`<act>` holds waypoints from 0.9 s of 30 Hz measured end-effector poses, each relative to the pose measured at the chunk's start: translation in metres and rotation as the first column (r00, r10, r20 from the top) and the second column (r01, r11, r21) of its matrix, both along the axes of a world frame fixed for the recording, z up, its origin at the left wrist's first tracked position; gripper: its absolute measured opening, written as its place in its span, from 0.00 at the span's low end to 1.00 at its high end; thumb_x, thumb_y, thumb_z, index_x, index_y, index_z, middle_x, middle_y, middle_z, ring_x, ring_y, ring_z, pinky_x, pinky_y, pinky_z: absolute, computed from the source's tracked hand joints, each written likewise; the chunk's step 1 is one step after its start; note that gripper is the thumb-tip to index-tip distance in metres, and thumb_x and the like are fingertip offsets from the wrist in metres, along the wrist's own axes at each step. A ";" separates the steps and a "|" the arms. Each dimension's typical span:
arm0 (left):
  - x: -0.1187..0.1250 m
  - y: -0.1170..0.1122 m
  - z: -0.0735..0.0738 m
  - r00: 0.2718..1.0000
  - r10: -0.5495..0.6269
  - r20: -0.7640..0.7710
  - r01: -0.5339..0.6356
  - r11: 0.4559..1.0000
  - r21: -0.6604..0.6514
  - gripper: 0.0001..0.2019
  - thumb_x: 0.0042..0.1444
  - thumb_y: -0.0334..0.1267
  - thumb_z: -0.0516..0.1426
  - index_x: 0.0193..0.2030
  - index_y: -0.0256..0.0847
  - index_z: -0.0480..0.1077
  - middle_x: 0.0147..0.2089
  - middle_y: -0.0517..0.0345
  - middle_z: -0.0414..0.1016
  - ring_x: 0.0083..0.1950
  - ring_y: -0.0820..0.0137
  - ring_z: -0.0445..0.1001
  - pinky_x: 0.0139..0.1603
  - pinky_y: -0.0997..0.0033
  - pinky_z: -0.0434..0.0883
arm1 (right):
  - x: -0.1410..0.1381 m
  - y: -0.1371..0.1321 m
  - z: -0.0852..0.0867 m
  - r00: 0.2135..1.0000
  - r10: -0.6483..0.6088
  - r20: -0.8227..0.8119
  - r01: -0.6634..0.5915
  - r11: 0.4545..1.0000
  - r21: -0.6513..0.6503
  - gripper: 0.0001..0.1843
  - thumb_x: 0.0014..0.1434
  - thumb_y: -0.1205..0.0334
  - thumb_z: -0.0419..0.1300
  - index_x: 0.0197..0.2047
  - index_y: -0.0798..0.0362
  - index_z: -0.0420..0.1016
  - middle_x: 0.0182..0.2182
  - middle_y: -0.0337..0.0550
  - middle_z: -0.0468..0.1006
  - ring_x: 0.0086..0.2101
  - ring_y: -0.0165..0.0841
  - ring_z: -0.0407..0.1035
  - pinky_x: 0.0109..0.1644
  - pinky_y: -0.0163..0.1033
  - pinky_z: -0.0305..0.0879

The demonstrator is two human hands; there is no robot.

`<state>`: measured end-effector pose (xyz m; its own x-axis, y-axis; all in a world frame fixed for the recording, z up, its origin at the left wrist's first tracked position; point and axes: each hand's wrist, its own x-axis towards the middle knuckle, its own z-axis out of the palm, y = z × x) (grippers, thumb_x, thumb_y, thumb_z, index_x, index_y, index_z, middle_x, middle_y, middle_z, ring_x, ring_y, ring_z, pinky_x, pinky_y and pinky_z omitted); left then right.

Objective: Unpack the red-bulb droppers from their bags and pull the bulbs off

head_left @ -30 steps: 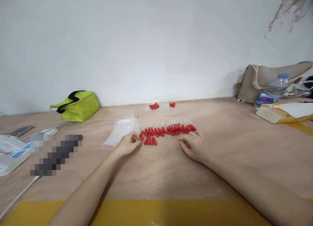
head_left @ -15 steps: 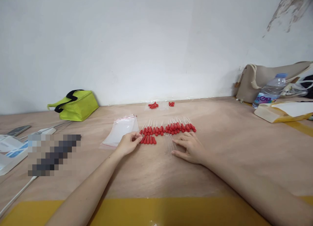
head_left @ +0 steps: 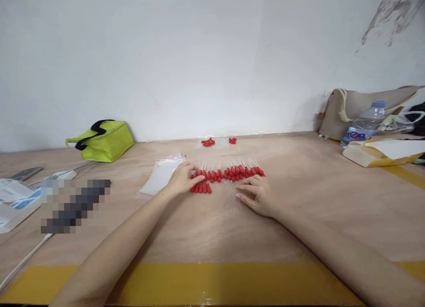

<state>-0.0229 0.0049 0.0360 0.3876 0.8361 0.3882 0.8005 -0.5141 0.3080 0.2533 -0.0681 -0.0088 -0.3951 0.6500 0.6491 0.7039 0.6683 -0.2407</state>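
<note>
We have our left hand (head_left: 182, 178) at the red bulbs (head_left: 231, 173), our right hand (head_left: 259, 195) beside clear tubes (head_left: 229, 192) on the surface (head_left: 212, 236).

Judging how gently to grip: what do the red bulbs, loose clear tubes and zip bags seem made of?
Red bulbs: probably rubber, matte, evenly coloured and rounded.
Clear tubes: glass or plastic, glossy, see-through with bright edges; unclear which.
Zip bags: likely thin plastic film, shiny, translucent with glare.

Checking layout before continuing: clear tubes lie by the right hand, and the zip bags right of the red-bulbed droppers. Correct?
Not quite: the head view shows the zip bags left of the red-bulbed droppers; clear tubes do lie by the right hand.
</note>
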 end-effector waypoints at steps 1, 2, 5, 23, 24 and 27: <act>0.004 0.003 0.001 0.999 -0.012 -0.035 0.013 1.000 0.023 0.14 0.47 0.50 0.56 0.34 0.41 0.70 0.35 0.55 0.70 0.40 0.64 0.67 0.41 0.66 0.63 | 0.000 0.000 0.000 1.000 0.003 0.000 -0.003 1.000 0.002 0.13 0.56 0.53 0.55 0.39 0.50 0.75 0.37 0.45 0.74 0.38 0.34 0.64 0.43 0.44 0.58; 0.007 0.005 0.002 0.998 -0.014 -0.065 0.016 0.999 0.038 0.14 0.47 0.49 0.57 0.33 0.41 0.70 0.35 0.55 0.69 0.41 0.63 0.67 0.42 0.65 0.63 | 0.001 0.001 -0.001 1.000 0.008 -0.001 -0.008 1.000 0.006 0.13 0.56 0.53 0.55 0.39 0.50 0.75 0.37 0.45 0.74 0.38 0.35 0.64 0.44 0.44 0.58; 0.014 0.007 0.000 0.991 0.009 -0.131 -0.001 0.998 0.058 0.12 0.47 0.48 0.57 0.31 0.41 0.70 0.35 0.55 0.69 0.41 0.62 0.67 0.41 0.64 0.62 | 0.001 0.002 -0.001 1.000 0.016 -0.008 -0.016 0.999 0.031 0.12 0.56 0.54 0.55 0.39 0.50 0.75 0.38 0.46 0.73 0.39 0.35 0.65 0.44 0.45 0.59; 0.020 -0.047 -0.027 0.815 -0.153 0.559 0.157 0.987 0.042 0.07 0.56 0.39 0.52 0.36 0.38 0.66 0.39 0.53 0.72 0.41 0.69 0.72 0.41 0.68 0.69 | 0.000 0.003 0.000 0.993 -0.118 0.022 0.113 0.981 0.157 0.35 0.53 0.52 0.56 0.62 0.50 0.52 0.57 0.51 0.59 0.56 0.44 0.54 0.56 0.52 0.56; 0.022 -0.050 -0.031 0.814 -0.200 0.545 0.221 0.975 0.027 0.06 0.56 0.38 0.52 0.36 0.38 0.66 0.39 0.52 0.72 0.42 0.69 0.71 0.42 0.67 0.69 | 0.000 0.002 0.001 0.993 -0.114 0.032 0.107 0.979 0.173 0.35 0.54 0.52 0.56 0.62 0.50 0.52 0.57 0.51 0.59 0.56 0.44 0.53 0.57 0.52 0.55; 0.029 -0.058 -0.037 0.830 -0.306 0.466 0.330 0.943 0.030 0.05 0.57 0.36 0.52 0.35 0.38 0.66 0.40 0.51 0.72 0.45 0.68 0.70 0.46 0.64 0.68 | -0.001 0.000 0.003 0.994 -0.070 0.088 0.051 0.978 0.200 0.31 0.55 0.53 0.56 0.61 0.50 0.55 0.56 0.48 0.62 0.57 0.42 0.52 0.58 0.51 0.52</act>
<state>0.0062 -0.0527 -0.0006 0.4234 0.7203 0.5494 0.3565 -0.6900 0.6299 0.2519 -0.0685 -0.0056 -0.4242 0.5378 0.7285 0.7579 0.6512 -0.0393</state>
